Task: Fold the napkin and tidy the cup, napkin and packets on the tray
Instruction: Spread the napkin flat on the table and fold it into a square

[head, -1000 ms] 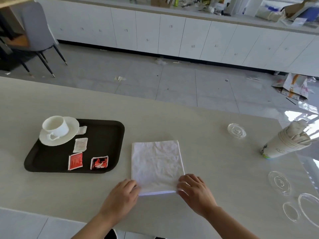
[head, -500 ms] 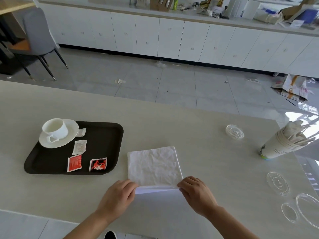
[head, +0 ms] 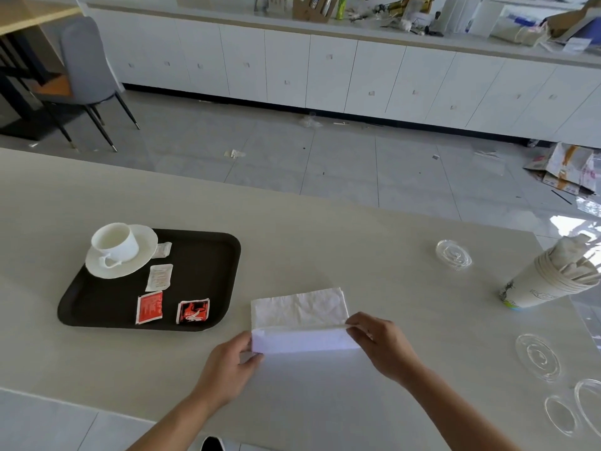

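A white napkin point(head: 300, 310) lies on the pale table, right of the black tray point(head: 208, 255). Its near edge is lifted and curled toward the far side. My left hand point(head: 231, 366) pinches the near left corner and my right hand point(head: 380, 343) pinches the near right corner. A white cup point(head: 113, 242) stands on a white saucer point(head: 143, 255) at the tray's far left. Two white packets point(head: 159, 276) and two red packets point(head: 149, 307) lie loose on the tray.
A stack of paper cups point(head: 549, 281) holding wrapped items lies tilted at the right. Clear plastic lids point(head: 453, 255) are scattered on the right side of the table. The table's near edge runs just below my arms.
Both hands have lifted the napkin's near edge and carried it away from me, so the napkin is partly folded over. The camera view has tilted slightly.
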{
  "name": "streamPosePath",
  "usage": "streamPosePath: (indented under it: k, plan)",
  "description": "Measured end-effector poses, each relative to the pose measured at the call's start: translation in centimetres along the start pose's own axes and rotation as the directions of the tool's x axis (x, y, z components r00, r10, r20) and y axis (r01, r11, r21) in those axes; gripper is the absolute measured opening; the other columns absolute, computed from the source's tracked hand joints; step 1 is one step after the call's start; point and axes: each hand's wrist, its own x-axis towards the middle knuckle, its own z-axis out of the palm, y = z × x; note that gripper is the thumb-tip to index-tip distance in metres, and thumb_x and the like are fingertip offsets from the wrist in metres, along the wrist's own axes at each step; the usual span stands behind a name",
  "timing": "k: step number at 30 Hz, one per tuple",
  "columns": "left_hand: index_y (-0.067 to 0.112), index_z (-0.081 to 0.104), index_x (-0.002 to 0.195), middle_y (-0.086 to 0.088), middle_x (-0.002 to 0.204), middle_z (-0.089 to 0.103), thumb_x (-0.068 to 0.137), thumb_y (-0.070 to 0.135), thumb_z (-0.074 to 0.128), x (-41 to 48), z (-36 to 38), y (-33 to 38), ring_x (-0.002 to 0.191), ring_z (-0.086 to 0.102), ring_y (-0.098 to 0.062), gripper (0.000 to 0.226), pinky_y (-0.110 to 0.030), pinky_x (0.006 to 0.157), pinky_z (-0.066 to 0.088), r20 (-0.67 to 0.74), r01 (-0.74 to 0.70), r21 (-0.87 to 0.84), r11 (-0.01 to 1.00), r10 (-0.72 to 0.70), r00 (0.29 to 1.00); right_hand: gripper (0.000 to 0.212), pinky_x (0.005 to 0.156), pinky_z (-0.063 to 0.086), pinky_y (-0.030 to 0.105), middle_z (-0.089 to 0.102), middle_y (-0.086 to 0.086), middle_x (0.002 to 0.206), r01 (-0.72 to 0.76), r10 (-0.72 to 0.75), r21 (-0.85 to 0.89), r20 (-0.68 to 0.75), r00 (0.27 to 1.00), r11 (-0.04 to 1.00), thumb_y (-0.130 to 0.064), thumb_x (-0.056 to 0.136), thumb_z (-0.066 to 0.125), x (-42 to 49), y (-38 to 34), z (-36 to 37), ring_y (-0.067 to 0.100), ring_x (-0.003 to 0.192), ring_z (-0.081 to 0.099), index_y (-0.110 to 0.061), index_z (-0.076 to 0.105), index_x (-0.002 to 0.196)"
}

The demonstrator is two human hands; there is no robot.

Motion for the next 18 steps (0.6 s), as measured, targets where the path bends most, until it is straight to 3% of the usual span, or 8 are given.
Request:
streamPosePath:
  k: [2,4,6,10,14,18]
  plan:
    - [0.045,0.067,0.093,0.021,0.093,0.071,0.084,0.023,0.072,0.0,0.4,0.3,0.09,0.064,0.005,0.024,-0.018,0.077,0.051,-0.051,0.101,-0.091,0.991,-0.106,0.993,0.006,0.06,0.04,0.011,0.063,-0.016,0.073,-0.009,0.009,0.003,0.013,1.0,1.0,-0.027,0.093,0.064,1.1,-0.3,0.1,0.001,0.07,0.056,-0.033,0.065,0.094]
    - [0.034,0.069,0.08,0.015,0.074,0.067,0.085,0.027,0.071,0.0,0.8,0.3,0.071,0.061,0.0,0.01,-0.021,0.065,0.047,-0.13,0.159,-0.1,0.982,-0.171,0.977,0.006,0.06,0.04,0.009,0.061,-0.02,0.072,-0.005,0.005,0.006,0.013,1.0,1.0,-0.026,0.093,0.064,2.3,-0.6,0.3,-0.005,0.071,0.055,-0.031,0.068,0.095]
    - [0.023,0.062,0.069,0.006,0.059,0.059,0.085,0.027,0.071,0.1,1.2,0.2,0.056,0.05,-0.008,0.019,-0.025,0.055,0.039,-0.198,0.191,-0.109,0.975,-0.21,0.957,0.005,0.059,0.039,0.009,0.061,-0.019,0.076,-0.022,0.022,0.009,0.007,1.0,1.0,-0.028,0.092,0.064,3.6,-0.9,0.5,-0.007,0.069,0.055,-0.03,0.068,0.095]
    - [0.023,0.06,0.065,0.002,0.057,0.06,0.084,0.025,0.072,0.8,1.3,0.6,0.054,0.051,-0.009,0.022,-0.026,0.055,0.041,-0.269,0.254,-0.156,0.954,-0.289,0.919,0.003,0.055,0.036,0.009,0.063,-0.017,0.079,-0.069,0.069,-0.007,0.009,0.998,0.998,-0.032,0.093,0.063,6.2,-1.3,1.1,-0.009,0.066,0.054,-0.033,0.066,0.093]
    - [0.026,0.066,0.075,0.01,0.065,0.067,0.085,0.029,0.07,2.0,1.3,1.1,0.065,0.062,-0.006,0.011,-0.027,0.06,0.047,-0.319,0.283,-0.18,0.942,-0.328,0.889,0.005,0.057,0.043,0.025,0.064,-0.012,0.081,-0.125,0.125,-0.029,0.0,0.992,0.992,-0.035,0.093,0.061,7.7,-1.1,1.5,0.007,0.068,0.056,-0.031,0.065,0.095]
    - [0.025,0.067,0.084,0.01,0.07,0.069,0.087,0.028,0.068,2.9,1.4,1.0,0.066,0.063,-0.008,0.005,-0.026,0.058,0.044,-0.336,0.305,-0.202,0.93,-0.359,0.871,0.008,0.061,0.042,0.028,0.063,-0.009,0.085,-0.143,0.143,-0.06,-0.002,0.99,0.988,-0.033,0.094,0.061,8.6,-0.9,2.4,0.016,0.077,0.058,-0.027,0.064,0.096]
